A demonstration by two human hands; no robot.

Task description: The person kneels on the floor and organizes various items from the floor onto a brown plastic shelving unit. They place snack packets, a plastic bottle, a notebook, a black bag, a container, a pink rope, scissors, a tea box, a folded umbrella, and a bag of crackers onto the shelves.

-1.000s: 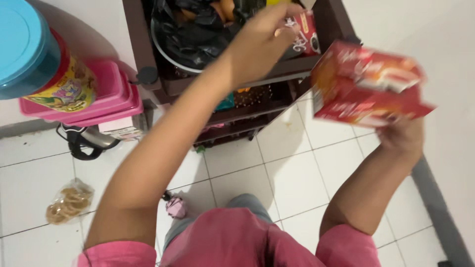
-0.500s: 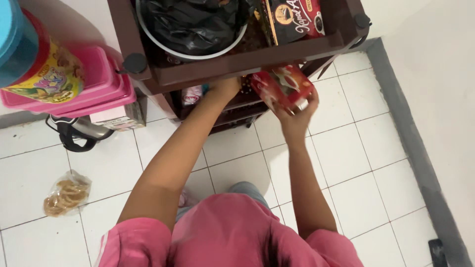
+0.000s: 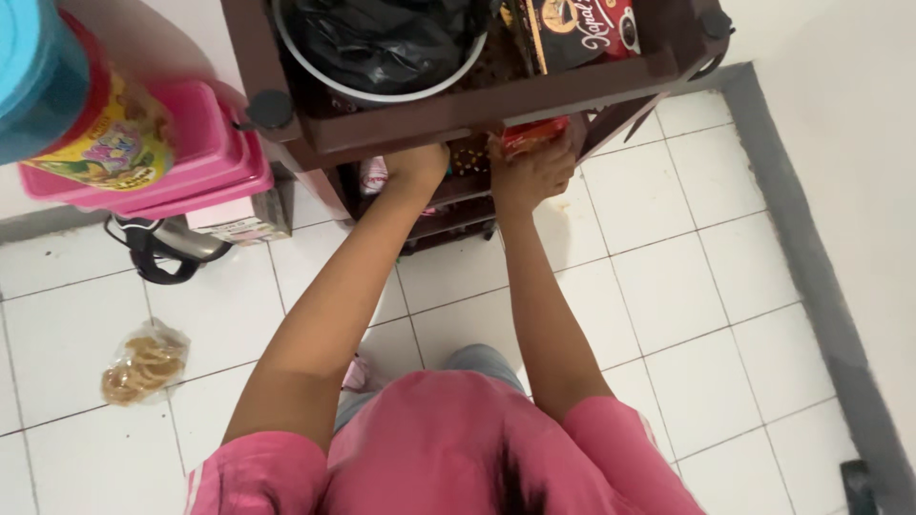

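Under brown rack [image 3: 458, 119] | right hand [image 3: 530, 176] fingers clamp red box [image 3: 530, 135] | left hand [image 3: 416, 166] unclear | white tiles [image 3: 668, 286]

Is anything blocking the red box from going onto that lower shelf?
Nothing visible blocks it. The right hand pushes the red box in under the rack's top tier; the left hand is beside it, apart. The shelf's inside is hidden.

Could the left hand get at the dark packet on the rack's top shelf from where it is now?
Probably not directly: the left hand sits under the top shelf's brown frame, which lies between it and the dark packet; it would need to come out first.
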